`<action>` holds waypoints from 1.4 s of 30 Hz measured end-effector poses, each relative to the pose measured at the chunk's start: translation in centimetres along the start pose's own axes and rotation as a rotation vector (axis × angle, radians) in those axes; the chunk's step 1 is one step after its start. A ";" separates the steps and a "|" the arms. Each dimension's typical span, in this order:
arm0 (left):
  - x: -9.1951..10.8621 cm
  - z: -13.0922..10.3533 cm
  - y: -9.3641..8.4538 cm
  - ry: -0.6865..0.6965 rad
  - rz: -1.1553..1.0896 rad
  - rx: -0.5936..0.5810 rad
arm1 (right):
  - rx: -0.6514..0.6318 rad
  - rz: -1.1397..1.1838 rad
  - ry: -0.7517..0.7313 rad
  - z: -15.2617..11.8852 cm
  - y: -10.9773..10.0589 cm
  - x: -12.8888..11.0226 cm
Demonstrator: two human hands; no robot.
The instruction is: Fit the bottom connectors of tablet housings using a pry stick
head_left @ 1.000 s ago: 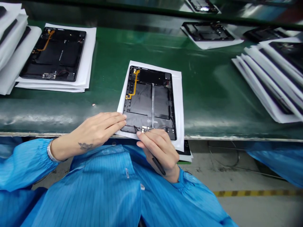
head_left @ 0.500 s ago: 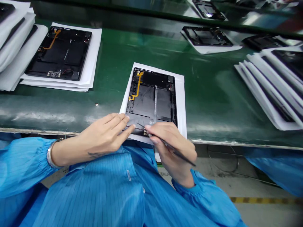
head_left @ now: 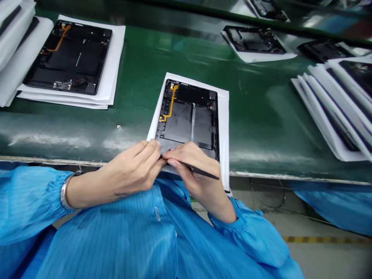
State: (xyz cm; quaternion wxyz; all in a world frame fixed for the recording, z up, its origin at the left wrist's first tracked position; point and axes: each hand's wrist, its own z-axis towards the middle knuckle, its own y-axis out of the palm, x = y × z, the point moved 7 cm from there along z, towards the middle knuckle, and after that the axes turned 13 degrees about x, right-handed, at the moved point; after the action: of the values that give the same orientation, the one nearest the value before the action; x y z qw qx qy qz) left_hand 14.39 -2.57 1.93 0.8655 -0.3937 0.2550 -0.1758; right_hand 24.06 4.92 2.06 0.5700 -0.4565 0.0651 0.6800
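Observation:
An opened tablet (head_left: 186,120) lies on a white sheet (head_left: 223,128) at the bench's near edge. Its back cover is off, and an orange flex cable (head_left: 172,104) and dark battery cells show inside. My right hand (head_left: 193,166) grips slim black tweezers (head_left: 205,172) over the tablet's near end. Their tips point left, close against the fingers of my left hand (head_left: 139,162). That hand rests on the near left corner with fingers bent and drawn together; whatever its fingertips pinch is hidden. Both hands cover the tablet's near end.
Another opened tablet (head_left: 72,58) lies on stacked white sheets to the left. Sheet-wrapped tablets are piled at far left and in a right-hand stack (head_left: 331,112). Across the green bench (head_left: 261,116) sits another dark housing (head_left: 252,40). A tiny part (head_left: 118,126) lies left of my tablet.
My right hand has moved left with the tweezers, from the middle of the near end to the left corner. My left fingers have gone from stretched to bent, meeting the tweezers.

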 end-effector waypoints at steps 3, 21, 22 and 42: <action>-0.8 -1.0 0.0 0.026 -0.107 0.064 | -0.018 -0.021 -0.030 0.1 0.2 -0.2; -1.1 0.6 -0.3 0.044 -0.113 0.095 | 0.066 -0.144 0.036 -1.1 -3.6 -0.1; -1.1 0.7 -0.3 0.045 -0.123 0.108 | 0.070 -0.148 0.033 -1.2 -3.5 -0.1; -9.9 -0.5 6.4 -1.030 -1.147 -0.082 | 0.427 -0.048 0.038 -2.7 -5.1 1.1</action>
State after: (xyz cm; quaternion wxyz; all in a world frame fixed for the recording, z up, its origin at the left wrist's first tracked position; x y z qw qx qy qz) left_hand 6.75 6.21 -0.25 0.6332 -0.5282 -0.4176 -0.3816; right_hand 29.83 5.81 1.94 0.6686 -0.3396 0.2075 0.6282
